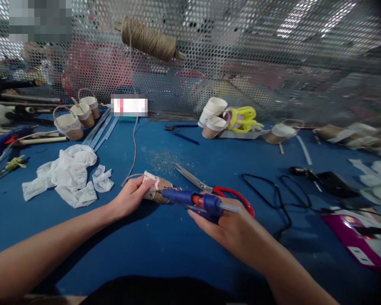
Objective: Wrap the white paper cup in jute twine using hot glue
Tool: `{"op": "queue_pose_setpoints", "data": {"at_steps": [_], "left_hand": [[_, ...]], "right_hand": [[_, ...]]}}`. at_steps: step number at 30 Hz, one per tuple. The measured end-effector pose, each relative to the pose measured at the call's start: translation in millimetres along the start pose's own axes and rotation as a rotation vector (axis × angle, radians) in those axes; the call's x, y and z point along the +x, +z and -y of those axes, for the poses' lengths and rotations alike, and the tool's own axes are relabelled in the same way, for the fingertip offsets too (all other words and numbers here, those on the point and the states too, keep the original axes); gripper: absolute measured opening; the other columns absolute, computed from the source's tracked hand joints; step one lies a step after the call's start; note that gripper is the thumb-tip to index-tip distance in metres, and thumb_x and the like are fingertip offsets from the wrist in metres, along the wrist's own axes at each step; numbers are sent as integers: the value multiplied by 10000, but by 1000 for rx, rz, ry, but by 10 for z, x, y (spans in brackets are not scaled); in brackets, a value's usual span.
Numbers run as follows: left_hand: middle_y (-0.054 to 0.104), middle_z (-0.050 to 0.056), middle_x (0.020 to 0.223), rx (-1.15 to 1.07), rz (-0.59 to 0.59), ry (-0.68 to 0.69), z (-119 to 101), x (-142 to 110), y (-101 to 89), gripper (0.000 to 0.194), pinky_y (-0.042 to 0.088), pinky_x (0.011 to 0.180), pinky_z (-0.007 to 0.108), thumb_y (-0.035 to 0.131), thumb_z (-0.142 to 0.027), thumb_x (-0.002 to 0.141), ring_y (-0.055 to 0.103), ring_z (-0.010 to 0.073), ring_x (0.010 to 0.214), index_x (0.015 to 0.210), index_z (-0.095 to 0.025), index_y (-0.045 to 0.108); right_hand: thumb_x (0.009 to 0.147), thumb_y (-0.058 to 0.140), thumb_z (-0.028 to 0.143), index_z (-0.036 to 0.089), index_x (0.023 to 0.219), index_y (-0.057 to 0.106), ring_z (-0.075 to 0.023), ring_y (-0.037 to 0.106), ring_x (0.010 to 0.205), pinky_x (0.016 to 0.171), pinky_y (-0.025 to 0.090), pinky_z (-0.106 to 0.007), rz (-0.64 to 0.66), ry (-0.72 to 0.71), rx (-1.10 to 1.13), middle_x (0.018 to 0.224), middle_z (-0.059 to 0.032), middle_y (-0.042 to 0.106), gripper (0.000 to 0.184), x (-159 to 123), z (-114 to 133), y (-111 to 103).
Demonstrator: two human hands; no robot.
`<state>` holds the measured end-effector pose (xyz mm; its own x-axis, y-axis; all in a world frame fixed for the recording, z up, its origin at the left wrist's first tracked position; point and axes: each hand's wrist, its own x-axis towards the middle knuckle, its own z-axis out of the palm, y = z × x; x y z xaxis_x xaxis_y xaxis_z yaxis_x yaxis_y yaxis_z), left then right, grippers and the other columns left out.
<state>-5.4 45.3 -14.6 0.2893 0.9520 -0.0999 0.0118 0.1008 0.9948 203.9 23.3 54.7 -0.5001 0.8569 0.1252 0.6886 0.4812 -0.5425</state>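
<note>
My left hand is closed round a small paper cup, which lies tilted on its side. The cup's white end carries a red print, and brown twine wraps its other part. In my right hand is a blue hot glue gun with a clear glue stick poking out of its back. The gun's nozzle points left and is at the side of the cup; whether it touches cannot be made out. Just beyond the gun lie scissors with red handles, blades apart.
White lace lies left, near finished small baskets. Blue pliers, stacked paper cups and yellow-handled scissors are further back. A twine spool hangs before the perforated screen. Black cable and a purple device are right.
</note>
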Motion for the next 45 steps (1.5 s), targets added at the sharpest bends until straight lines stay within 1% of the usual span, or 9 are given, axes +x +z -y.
{"op": "queue_pose_setpoints", "data": {"at_steps": [4, 10, 16, 20, 25, 32, 37, 42, 45], "left_hand": [[678, 70, 918, 7, -5, 4, 1, -8, 6, 365, 444, 741, 252, 416, -385, 827, 599, 198, 837, 919, -114, 643], [660, 71, 853, 113, -5, 13, 46, -28, -3, 400, 440, 705, 263, 392, -421, 836, 579, 182, 763, 888, -101, 626], [620, 71, 793, 286, 35, 122, 76, -39, -27, 410, 436, 684, 281, 325, -401, 864, 544, 169, 722, 845, -93, 596], [576, 51, 703, 461, 25, 201, 54, -53, -38, 391, 422, 632, 273, 302, -366, 870, 507, 148, 646, 774, -102, 573], [565, 33, 683, 504, 23, 259, 27, -56, -43, 360, 410, 612, 250, 298, -324, 875, 500, 135, 629, 740, -114, 558], [605, 57, 770, 485, 52, 253, 28, -54, -46, 367, 423, 670, 265, 290, -323, 885, 536, 148, 695, 805, -109, 577], [618, 60, 813, 457, 70, 282, 15, -63, -43, 356, 423, 709, 267, 287, -301, 892, 551, 148, 726, 849, -112, 586], [575, 51, 719, 556, 65, 348, 8, -65, -50, 337, 410, 654, 252, 309, -260, 880, 516, 131, 642, 744, -101, 574], [567, 52, 746, 578, 80, 393, -6, -70, -50, 309, 409, 667, 243, 319, -229, 875, 515, 122, 652, 738, -107, 568]], "right_hand": [[791, 456, 239, 190, 704, 540, -108, 557, 510, 511, 456, -211, -12, -22, -31, 605, 6, 603, 130, 4, -22, -15], [778, 496, 331, 188, 649, 535, -99, 433, 322, 361, 362, -230, -49, 69, -137, 376, 57, 435, 196, 1, -99, 4], [764, 509, 338, 195, 705, 589, -130, 482, 349, 369, 386, -249, -51, 170, -58, 381, 42, 476, 174, 36, -86, 0], [761, 516, 336, 228, 548, 560, -125, 463, 323, 370, 393, -257, 27, 259, -34, 336, 39, 451, 243, 43, -139, -3], [750, 528, 345, 227, 466, 476, -108, 460, 310, 349, 386, -240, 64, 332, 28, 348, 32, 477, 312, 47, -155, -7], [760, 508, 332, 215, 594, 535, -110, 450, 344, 365, 377, -235, 47, 225, 57, 352, 51, 445, 205, 24, -41, -67], [766, 504, 335, 212, 557, 504, -98, 446, 346, 381, 379, -223, 72, 213, 72, 350, 57, 443, 243, 7, -49, -86], [736, 527, 363, 207, 516, 443, -87, 448, 315, 364, 385, -208, 94, 341, 148, 348, 57, 446, 283, 56, -75, -77], [713, 541, 395, 212, 476, 409, -92, 458, 312, 367, 407, -207, 113, 452, 177, 341, 47, 452, 327, 77, -91, -66]]}}
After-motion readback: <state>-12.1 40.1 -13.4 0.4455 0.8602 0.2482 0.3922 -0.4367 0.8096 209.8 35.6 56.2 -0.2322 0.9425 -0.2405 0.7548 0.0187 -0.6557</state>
